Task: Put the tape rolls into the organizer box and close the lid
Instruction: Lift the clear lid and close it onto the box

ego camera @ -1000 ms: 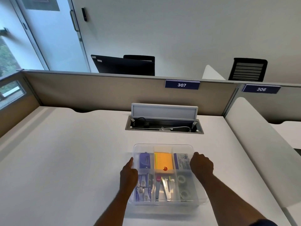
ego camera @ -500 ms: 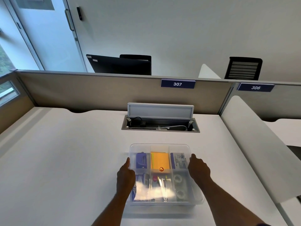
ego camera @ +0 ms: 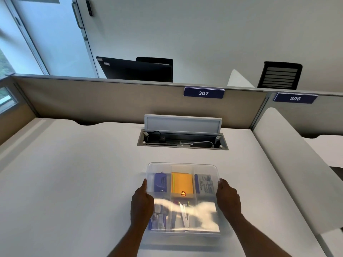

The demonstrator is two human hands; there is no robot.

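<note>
A clear plastic organizer box (ego camera: 182, 165) sits on the white desk in front of me, with its transparent lid (ego camera: 202, 214) lying on top. Through the lid I see a blue stapler, orange sticky notes and a staple packet in the back compartments. Glare on the lid hides the front right compartment, so the tape rolls cannot be made out. My left hand (ego camera: 142, 203) grips the lid's left edge, thumb along the rim. My right hand (ego camera: 228, 199) grips the right edge the same way.
Behind the box is an open cable tray (ego camera: 182, 141) with its grey flap (ego camera: 182, 124) raised. A beige partition (ego camera: 111, 101) closes the desk's back, and a white divider (ego camera: 289, 164) runs along the right. White desk surface (ego camera: 74, 182) stretches to the left.
Both hands slid outward from the top of the lid to its side edges. The glare spread over the front compartments, covering the tape rolls seen earlier at the front right.
</note>
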